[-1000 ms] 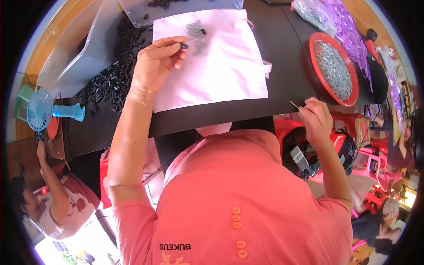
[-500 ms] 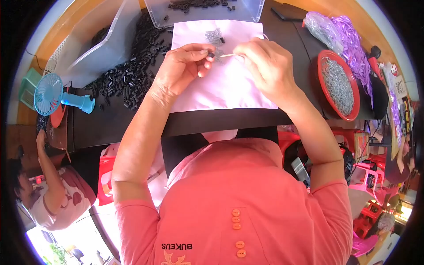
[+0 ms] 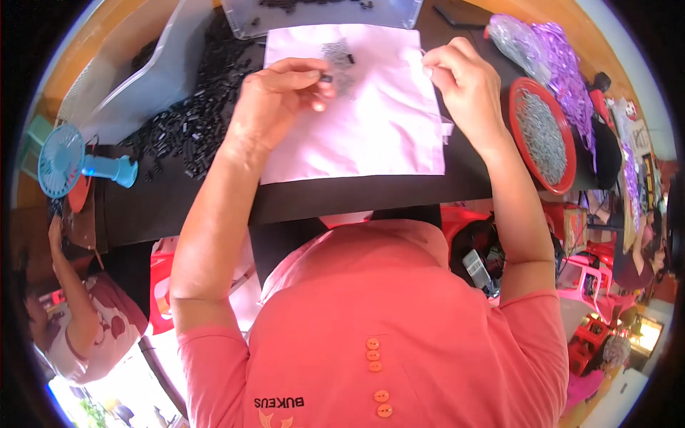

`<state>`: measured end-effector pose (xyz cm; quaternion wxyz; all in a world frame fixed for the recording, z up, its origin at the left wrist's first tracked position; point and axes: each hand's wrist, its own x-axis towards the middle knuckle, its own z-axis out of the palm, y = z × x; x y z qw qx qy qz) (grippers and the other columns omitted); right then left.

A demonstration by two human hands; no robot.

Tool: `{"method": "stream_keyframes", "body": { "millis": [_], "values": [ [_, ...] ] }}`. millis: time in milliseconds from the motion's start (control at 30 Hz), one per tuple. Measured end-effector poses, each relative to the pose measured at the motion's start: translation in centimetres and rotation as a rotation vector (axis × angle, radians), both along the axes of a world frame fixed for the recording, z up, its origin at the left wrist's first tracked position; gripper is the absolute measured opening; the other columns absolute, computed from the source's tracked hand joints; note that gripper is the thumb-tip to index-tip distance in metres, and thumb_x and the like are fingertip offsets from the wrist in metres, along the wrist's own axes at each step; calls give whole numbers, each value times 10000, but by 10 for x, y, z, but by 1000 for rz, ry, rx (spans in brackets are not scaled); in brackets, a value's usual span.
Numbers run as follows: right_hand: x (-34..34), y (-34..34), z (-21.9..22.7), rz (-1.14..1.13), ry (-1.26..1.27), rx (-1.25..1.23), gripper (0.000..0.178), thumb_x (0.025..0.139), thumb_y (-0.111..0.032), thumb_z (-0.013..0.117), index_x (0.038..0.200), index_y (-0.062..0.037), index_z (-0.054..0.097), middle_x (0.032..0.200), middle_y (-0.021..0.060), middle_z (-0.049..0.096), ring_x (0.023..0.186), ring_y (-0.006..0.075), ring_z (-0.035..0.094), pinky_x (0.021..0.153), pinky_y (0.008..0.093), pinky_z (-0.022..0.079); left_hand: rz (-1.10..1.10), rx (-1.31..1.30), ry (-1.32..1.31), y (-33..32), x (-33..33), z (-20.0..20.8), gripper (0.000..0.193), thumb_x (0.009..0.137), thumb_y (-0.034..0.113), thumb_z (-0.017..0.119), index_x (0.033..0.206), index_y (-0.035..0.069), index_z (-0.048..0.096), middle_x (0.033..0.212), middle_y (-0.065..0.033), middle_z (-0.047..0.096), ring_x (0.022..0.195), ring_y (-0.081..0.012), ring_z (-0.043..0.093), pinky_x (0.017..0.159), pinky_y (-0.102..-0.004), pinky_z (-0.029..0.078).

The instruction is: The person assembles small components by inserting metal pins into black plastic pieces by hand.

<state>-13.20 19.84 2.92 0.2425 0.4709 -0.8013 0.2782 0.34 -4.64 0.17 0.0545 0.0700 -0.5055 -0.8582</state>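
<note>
My left hand is over a white sheet on the black table. Its thumb and fingers pinch a small black piece. A little heap of finished black pieces lies on the sheet just beyond it. My right hand hovers at the sheet's right edge, apart from the left hand. Its fingertips are pressed together and nothing shows between them. A round red tray full of thin metal pins stands just right of that hand.
A large heap of loose black pieces lies left of the sheet beside a clear plastic bag. A clear box stands behind, purple items in bags at back right, a blue hand fan at left. Another person sits lower left.
My right hand came from the table's right edge with a thin pin, met the black piece in my left hand over the sheet, and has now drawn away to the right.
</note>
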Motion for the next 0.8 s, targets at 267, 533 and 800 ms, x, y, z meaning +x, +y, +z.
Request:
{"method": "stream_keyframes", "body": {
  "millis": [267,533,800],
  "values": [
    [-80,20,-31,-396,-106,257,102,797,-149,645,888,-129,684,966,82,638,888,329,643,744,459,504,229,-474,-87,6,-4,-1,200,809,-8,618,989,-71,678,915,-128,684,771,-187,652,683,-274,485],
    [-19,99,-1,-459,116,276,317,760,-224,745,1043,-117,650,934,93,625,863,322,622,737,427,492,267,-491,-29,5,2,6,210,804,-19,601,987,-96,670,946,-141,680,837,-227,668,795,-300,518],
    [9,156,-29,-525,269,409,216,762,-184,727,904,-60,620,849,92,602,802,313,599,716,431,463,225,-348,3,2,2,8,194,817,-1,594,975,-87,667,952,-143,666,864,-252,672,825,-316,506]
  ]
}}
